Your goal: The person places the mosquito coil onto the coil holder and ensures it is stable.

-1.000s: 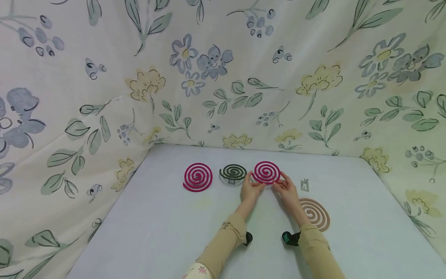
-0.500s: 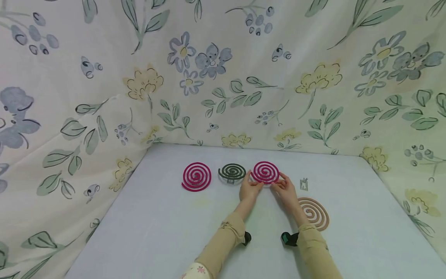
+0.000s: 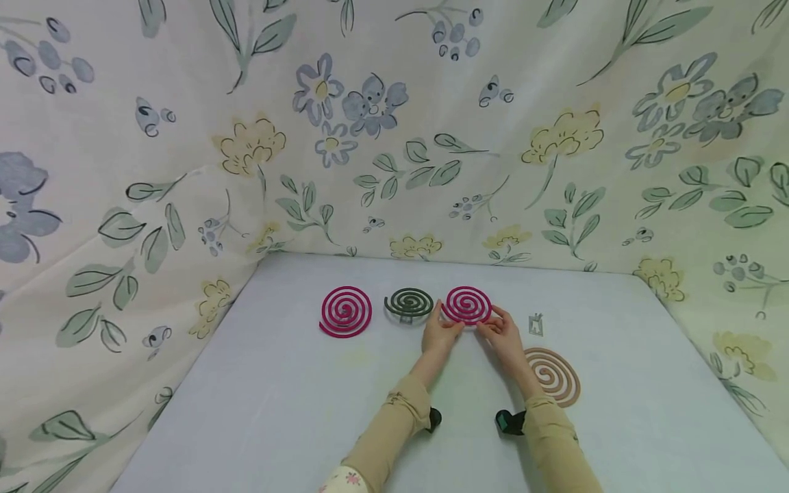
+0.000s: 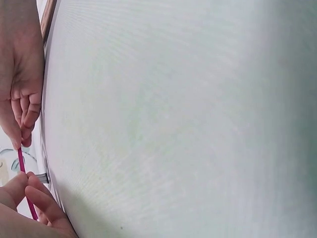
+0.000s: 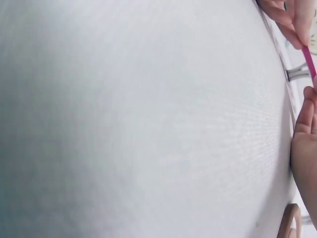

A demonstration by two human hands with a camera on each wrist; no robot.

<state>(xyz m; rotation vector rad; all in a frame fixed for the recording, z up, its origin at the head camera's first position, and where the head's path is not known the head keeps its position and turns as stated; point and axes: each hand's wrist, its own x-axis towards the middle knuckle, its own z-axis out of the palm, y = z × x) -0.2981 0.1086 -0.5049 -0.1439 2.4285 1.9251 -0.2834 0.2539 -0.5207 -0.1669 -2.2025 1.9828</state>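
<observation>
In the head view a magenta mosquito coil [image 3: 466, 306] is held level between both hands at the back of the table. My left hand [image 3: 439, 335] pinches its left edge, thumb above and fingers below. On its right edge, my right hand [image 3: 502, 335] pinches it likewise. Edge-on, the held coil [image 4: 21, 161] shows as a thin strip in the left wrist view. Beneath it a small metal stand [image 5: 298, 73] shows in the right wrist view; whether coil and stand touch I cannot tell. Left of the hands, a dark green coil [image 3: 409, 302] sits raised on a metal stand [image 3: 405, 319].
Another magenta coil [image 3: 346, 312] is at the far left. A brown coil [image 3: 553, 377] lies by the right forearm, partly covered by it. Behind it a flat metal stand [image 3: 535, 324] lies on the white table [image 3: 277, 411]. Floral cloth [image 3: 419, 192] hangs behind and at the sides.
Both hands keep their grip on the magenta coil with hardly any motion. The whole head view has shifted slightly.
</observation>
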